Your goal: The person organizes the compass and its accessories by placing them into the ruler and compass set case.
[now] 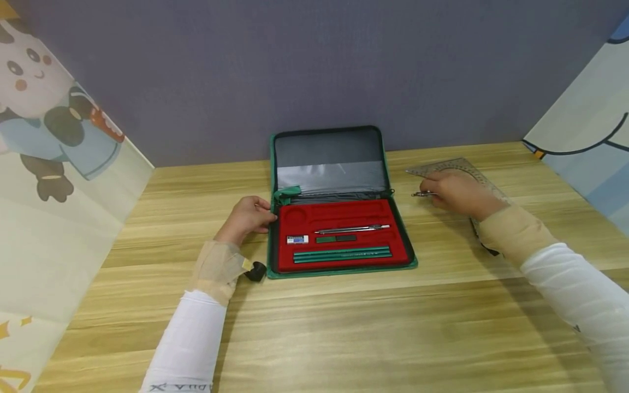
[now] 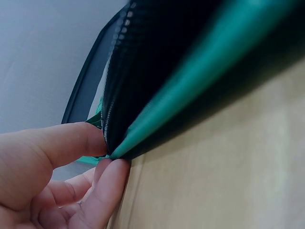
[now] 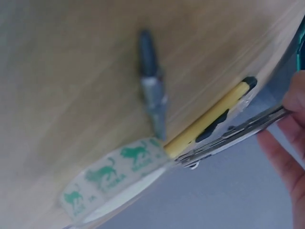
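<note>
Pinched the open green case [image 1: 339, 218] at its left edge with the left hand [image 1: 249, 215]; gripped a slim metal instrument [image 3: 248, 130] right of the case with the right hand [image 1: 457, 191]; had hands well apart.

The slim instrument [image 3: 238, 133] reads as shiny metal on my feed; I see a clear plastic set square [image 1: 457, 163], glossy pencils [image 1: 339, 252], a matt tray [image 1: 302, 228], a smooth, wood-grained counter [image 1: 334, 333].

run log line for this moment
left hand: pinches zip case edge | right hand: holds metal compass | case: open | red tray: eraser, green pencils
</note>
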`<action>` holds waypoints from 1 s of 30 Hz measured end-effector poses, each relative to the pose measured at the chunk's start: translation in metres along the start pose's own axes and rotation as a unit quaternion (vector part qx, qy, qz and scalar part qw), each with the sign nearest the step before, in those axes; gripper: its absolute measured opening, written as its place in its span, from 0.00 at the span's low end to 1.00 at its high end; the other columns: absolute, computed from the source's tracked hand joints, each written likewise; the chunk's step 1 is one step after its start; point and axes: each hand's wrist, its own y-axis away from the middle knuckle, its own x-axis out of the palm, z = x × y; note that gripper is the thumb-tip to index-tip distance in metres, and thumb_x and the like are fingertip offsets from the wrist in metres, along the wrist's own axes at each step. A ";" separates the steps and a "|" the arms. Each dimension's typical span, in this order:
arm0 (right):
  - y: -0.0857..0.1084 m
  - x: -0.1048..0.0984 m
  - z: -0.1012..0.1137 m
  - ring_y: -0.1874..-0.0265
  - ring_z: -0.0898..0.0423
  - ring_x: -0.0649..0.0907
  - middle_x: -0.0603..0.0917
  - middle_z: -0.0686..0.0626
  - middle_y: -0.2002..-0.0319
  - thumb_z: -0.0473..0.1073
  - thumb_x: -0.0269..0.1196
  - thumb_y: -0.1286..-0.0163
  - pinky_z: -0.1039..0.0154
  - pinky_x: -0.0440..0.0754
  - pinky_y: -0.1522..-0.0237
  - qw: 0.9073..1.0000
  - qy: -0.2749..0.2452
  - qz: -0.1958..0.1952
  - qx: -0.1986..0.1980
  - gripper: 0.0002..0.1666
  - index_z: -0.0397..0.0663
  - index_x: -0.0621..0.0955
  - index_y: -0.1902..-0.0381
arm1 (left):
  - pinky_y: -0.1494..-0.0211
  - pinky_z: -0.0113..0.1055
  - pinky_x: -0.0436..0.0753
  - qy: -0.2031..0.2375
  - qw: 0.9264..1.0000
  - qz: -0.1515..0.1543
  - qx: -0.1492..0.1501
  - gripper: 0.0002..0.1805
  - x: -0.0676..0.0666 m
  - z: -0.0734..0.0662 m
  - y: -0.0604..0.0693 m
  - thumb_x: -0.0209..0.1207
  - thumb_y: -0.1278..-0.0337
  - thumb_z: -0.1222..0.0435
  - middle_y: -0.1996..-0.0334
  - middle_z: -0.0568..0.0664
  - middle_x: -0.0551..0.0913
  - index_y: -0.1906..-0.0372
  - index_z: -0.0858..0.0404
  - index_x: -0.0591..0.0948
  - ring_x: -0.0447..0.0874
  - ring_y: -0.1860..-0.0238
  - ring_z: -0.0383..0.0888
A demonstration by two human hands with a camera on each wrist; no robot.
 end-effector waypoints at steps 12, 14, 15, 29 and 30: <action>-0.016 -0.017 0.026 0.71 0.51 0.80 0.78 0.45 0.69 0.23 0.63 0.49 0.55 0.80 0.71 0.988 -0.082 -0.104 0.080 0.15 0.37 0.77 0.63 | 0.69 0.32 0.84 0.003 1.000 0.004 -0.006 0.18 0.000 -0.002 0.002 0.60 0.47 0.75 0.62 0.57 0.78 0.51 0.74 0.70 0.79 0.70 0.41; -0.020 -0.021 0.031 0.71 0.51 0.81 0.78 0.45 0.69 0.23 0.61 0.47 0.57 0.82 0.70 0.982 -0.098 -0.124 0.106 0.13 0.37 0.76 0.63 | 0.69 0.32 0.84 0.002 1.000 0.004 -0.009 0.18 0.000 -0.003 0.002 0.60 0.47 0.74 0.62 0.57 0.78 0.51 0.74 0.70 0.79 0.70 0.41; -0.021 -0.022 0.033 0.70 0.52 0.81 0.78 0.45 0.69 0.23 0.60 0.47 0.61 0.82 0.69 0.978 -0.107 -0.135 0.118 0.12 0.36 0.77 0.63 | 0.69 0.33 0.84 0.002 1.000 0.003 -0.010 0.18 0.000 -0.003 0.002 0.60 0.47 0.74 0.62 0.57 0.78 0.51 0.74 0.70 0.79 0.70 0.41; -0.037 -0.028 0.059 0.70 0.69 0.80 0.78 0.57 0.67 0.27 0.62 0.41 0.81 0.76 0.72 0.866 -0.299 -0.276 0.291 0.09 0.34 0.77 0.61 | 0.71 0.31 0.83 0.008 1.000 -0.001 -0.009 0.20 0.000 -0.001 -0.001 0.60 0.48 0.75 0.65 0.55 0.77 0.50 0.74 0.70 0.78 0.73 0.39; -0.038 -0.027 0.060 0.70 0.68 0.80 0.79 0.56 0.68 0.27 0.61 0.41 0.79 0.77 0.72 0.855 -0.322 -0.281 0.295 0.09 0.33 0.77 0.62 | 0.71 0.31 0.83 0.009 1.000 -0.001 -0.009 0.20 0.000 -0.001 -0.001 0.60 0.48 0.75 0.65 0.55 0.77 0.50 0.74 0.70 0.78 0.73 0.39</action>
